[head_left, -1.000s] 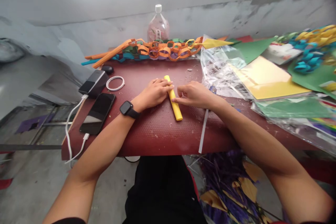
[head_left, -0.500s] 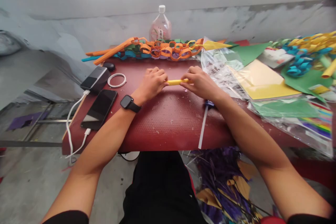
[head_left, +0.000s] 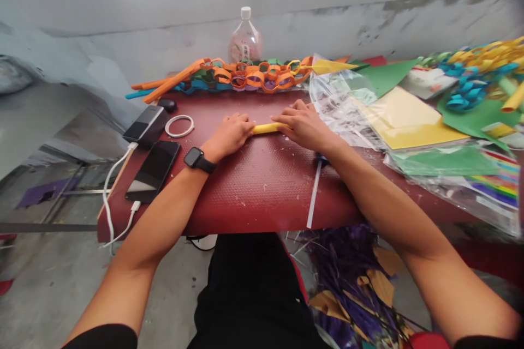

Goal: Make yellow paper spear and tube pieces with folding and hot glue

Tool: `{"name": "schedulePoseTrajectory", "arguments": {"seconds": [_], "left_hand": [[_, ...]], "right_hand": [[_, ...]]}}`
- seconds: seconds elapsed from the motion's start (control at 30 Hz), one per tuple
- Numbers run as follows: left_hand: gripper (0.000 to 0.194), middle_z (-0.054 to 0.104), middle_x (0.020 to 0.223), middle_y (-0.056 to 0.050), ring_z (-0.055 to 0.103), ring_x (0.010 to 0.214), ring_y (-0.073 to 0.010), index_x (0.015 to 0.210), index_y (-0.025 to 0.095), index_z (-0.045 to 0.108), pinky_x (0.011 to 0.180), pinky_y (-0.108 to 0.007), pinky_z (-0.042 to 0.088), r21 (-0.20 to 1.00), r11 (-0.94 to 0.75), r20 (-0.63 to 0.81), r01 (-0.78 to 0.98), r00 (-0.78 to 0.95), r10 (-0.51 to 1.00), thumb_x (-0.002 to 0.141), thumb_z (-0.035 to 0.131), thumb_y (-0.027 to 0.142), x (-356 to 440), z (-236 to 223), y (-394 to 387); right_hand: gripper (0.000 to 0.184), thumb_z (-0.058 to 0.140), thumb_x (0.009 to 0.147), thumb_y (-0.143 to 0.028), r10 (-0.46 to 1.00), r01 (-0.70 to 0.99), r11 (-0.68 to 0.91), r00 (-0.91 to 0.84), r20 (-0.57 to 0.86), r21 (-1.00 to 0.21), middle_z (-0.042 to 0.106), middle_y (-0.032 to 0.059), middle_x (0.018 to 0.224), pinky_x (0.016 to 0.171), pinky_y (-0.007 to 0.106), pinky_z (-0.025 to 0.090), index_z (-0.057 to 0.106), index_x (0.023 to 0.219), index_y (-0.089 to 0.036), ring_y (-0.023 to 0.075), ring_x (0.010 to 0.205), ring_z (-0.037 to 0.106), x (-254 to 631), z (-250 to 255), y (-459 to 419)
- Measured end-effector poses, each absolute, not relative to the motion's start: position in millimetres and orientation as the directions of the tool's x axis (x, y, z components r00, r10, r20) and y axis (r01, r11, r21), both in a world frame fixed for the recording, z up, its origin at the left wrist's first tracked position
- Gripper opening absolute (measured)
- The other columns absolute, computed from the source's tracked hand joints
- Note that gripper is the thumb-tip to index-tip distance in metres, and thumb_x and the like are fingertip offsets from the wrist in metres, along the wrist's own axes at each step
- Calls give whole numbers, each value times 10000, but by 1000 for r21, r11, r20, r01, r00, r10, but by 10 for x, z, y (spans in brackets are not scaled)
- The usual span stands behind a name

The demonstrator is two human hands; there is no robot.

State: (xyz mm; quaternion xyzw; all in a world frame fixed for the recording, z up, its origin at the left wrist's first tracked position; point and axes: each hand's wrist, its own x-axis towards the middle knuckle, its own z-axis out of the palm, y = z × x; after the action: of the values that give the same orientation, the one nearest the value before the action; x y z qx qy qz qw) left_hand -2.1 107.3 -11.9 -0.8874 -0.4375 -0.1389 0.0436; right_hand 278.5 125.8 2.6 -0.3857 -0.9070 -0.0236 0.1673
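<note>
A narrow yellow paper roll (head_left: 266, 128) lies crosswise over the dark red tabletop (head_left: 254, 185), one end in each hand. My left hand (head_left: 232, 133), with a black watch on its wrist, is closed on the left end. The fingers of my right hand (head_left: 301, 124) are closed over the right end, hiding it. Just below my right hand is a small dark blue object with a white strip (head_left: 314, 193) reaching toward the table's front edge.
Orange paper chains (head_left: 262, 76) lie at the back before a plastic bottle (head_left: 245, 38). Left are a phone (head_left: 153, 170), a charger box (head_left: 146, 124) and a coiled white cable (head_left: 179, 126). Plastic sleeves and yellow paper sheets (head_left: 413, 120) cover the right side.
The view has shifted slightly. My right hand has moved a little left along the yellow paper roll, and the fingers of both hands lie flatter over it.
</note>
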Motion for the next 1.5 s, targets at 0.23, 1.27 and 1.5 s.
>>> {"name": "schedulePoseTrajectory", "arguments": {"seconds": [0.23, 1.27, 1.5], "left_hand": [[385, 819, 1259, -154, 720, 1152, -307, 1468, 191, 767, 985, -429, 546, 92, -616, 310, 783, 565, 765, 1094, 687, 241, 1, -91, 1096], [205, 842, 908, -87, 683, 726, -166, 1155, 151, 844, 685, -290, 416, 359, -627, 294, 691, 554, 779, 1097, 716, 301, 115, 29, 968], [163, 788, 810, -40, 596, 669, -124, 1093, 126, 840, 661, -269, 413, 569, -573, 304, 590, 496, 813, 1030, 757, 252, 5, -22, 1036]], "right_hand": [[436, 501, 1131, -273, 681, 687, 723, -692, 241, -69, 766, 186, 1285, 942, 456, 364, 775, 1469, -233, 326, 1115, 619, 2845, 42, 1328], [318, 596, 1136, -387, 642, 628, 764, -722, 259, -145, 863, 116, 1105, 890, 420, 404, 847, 1191, -201, 256, 963, 745, 2829, 201, 1253], [423, 671, 1037, -573, 688, 531, 707, -669, 282, -467, 838, 109, 1015, 803, 418, 517, 859, 1135, -207, 238, 867, 710, 3106, 272, 1383]]}}
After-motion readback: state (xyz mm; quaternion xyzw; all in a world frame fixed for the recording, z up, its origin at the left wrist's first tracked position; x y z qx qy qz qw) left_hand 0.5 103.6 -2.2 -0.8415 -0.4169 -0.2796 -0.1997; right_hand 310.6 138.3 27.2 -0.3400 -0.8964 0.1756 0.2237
